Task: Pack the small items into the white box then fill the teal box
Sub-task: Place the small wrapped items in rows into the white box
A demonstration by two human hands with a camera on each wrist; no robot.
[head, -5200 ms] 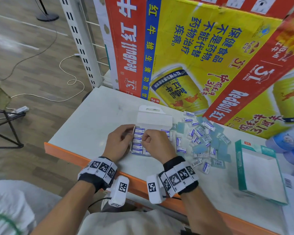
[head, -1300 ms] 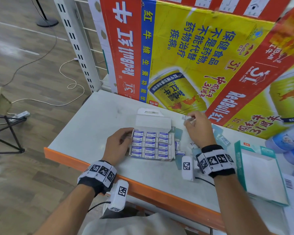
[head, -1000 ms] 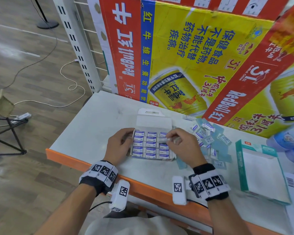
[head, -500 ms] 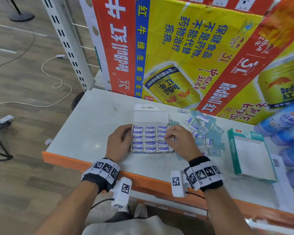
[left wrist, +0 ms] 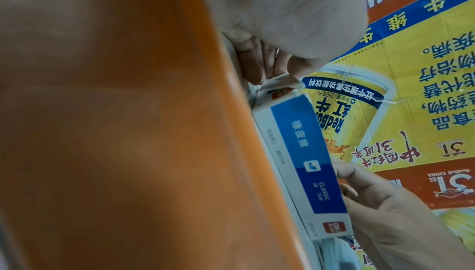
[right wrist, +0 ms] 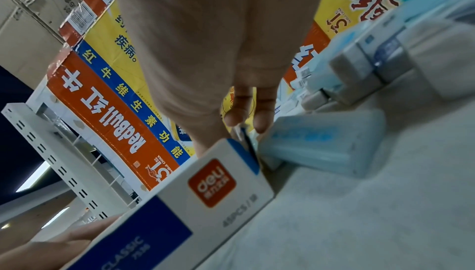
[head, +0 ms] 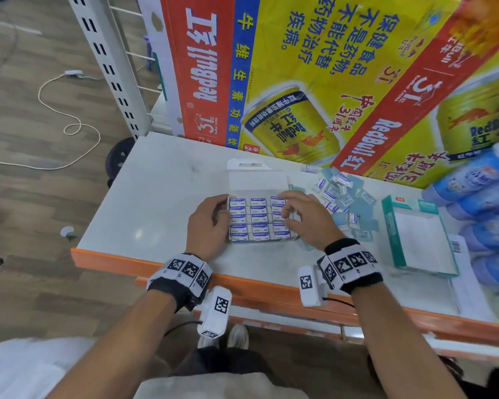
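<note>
Even, fairly bright indoor light fills the head view, with a soft sheen on the white tabletop (head: 156, 203) and faint shadows under the hands; its wide lens bends the shelf upright (head: 107, 61), and the blue packs (head: 478, 191) at the right edge smear. Both wrist views are dimmer, grainy, with near surfaces out of focus
</note>
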